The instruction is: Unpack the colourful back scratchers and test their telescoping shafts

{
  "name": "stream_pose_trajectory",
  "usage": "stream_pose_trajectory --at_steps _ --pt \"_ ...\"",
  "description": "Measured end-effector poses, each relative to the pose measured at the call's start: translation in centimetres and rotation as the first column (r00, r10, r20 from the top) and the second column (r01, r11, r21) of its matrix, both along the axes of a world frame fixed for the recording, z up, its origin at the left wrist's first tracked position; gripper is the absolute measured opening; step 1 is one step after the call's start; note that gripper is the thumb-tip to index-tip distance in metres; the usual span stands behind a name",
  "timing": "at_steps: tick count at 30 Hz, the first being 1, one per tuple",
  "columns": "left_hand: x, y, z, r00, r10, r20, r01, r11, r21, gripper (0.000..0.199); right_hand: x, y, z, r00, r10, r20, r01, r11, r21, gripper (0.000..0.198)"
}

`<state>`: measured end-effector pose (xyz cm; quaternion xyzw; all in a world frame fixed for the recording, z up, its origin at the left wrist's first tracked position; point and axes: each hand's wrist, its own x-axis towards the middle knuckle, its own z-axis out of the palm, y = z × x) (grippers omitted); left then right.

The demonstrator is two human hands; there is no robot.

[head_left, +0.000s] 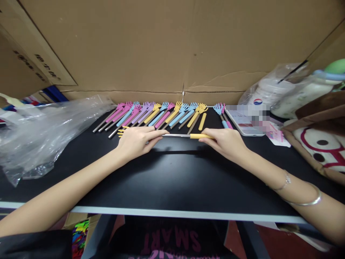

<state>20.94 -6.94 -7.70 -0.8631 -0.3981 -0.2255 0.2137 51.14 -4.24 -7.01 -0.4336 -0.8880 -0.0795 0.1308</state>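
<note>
A back scratcher with a metal rod and yellow ends is held level above the black table. My left hand is closed around its claw end, with yellow prongs poking out on the left. Over at the other end, my right hand grips the yellow handle. Behind my hands lies a row of pink, blue, purple and yellow back scratchers, some with bare metal rods. One loose yellow handle sits at the row's right end. Apart from the row, a blue back scratcher rests beside a pink one.
A clear plastic bag spreads over the table's left side. To the right are a phone, a bagged cup, a bottle and a brown fabric item. Cardboard walls the back.
</note>
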Motion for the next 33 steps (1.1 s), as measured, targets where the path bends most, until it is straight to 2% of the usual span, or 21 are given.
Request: stream_pose_trajectory --at_steps 4,9,12,14,21,27,30,33 --pt "-0.15 0.05 0.34 0.999 -0.036 -0.033 0.038 0.997 0.065 0.03 -0.13 -0.04 0.34 0.999 0.023 -0.031 -0.028 0.985 -0.168 0.043" --pt "-0.27 0.16 0.51 0.993 -0.04 -0.11 0.053 0.991 0.121 0.029 -0.29 -0.14 0.67 0.989 0.044 -0.141 -0.099 0.909 -0.405 0.043" --pt "-0.26 0.15 0.39 0.993 -0.04 -0.114 0.056 0.989 0.136 0.029 -0.25 -0.07 0.53 0.981 0.05 -0.186 -0.135 0.868 -0.477 0.044" --pt "-0.25 0.12 0.32 0.992 -0.05 -0.113 0.066 0.988 0.142 0.028 -0.23 -0.03 0.38 0.979 0.05 -0.195 -0.141 0.861 -0.488 0.044" --pt "-0.26 0.23 0.24 0.987 -0.097 -0.127 0.114 0.984 0.137 0.031 -0.44 -0.25 0.21 0.994 0.028 -0.105 -0.068 0.916 -0.396 0.04" --pt "-0.29 0.29 -0.15 0.997 -0.07 -0.042 0.068 0.997 -0.043 0.038 -0.48 -0.31 0.03 1.0 0.013 -0.005 -0.014 0.964 -0.266 0.039" --pt "-0.25 0.33 -0.24 0.999 -0.047 -0.006 0.046 0.988 -0.144 0.044 -0.44 -0.41 -0.14 0.998 -0.001 0.055 0.009 0.989 -0.145 0.039" --pt "-0.14 0.39 -0.18 0.998 -0.038 0.045 0.049 0.955 -0.291 0.047 -0.38 -0.58 -0.31 0.999 0.018 0.049 -0.018 1.0 0.0 0.041"
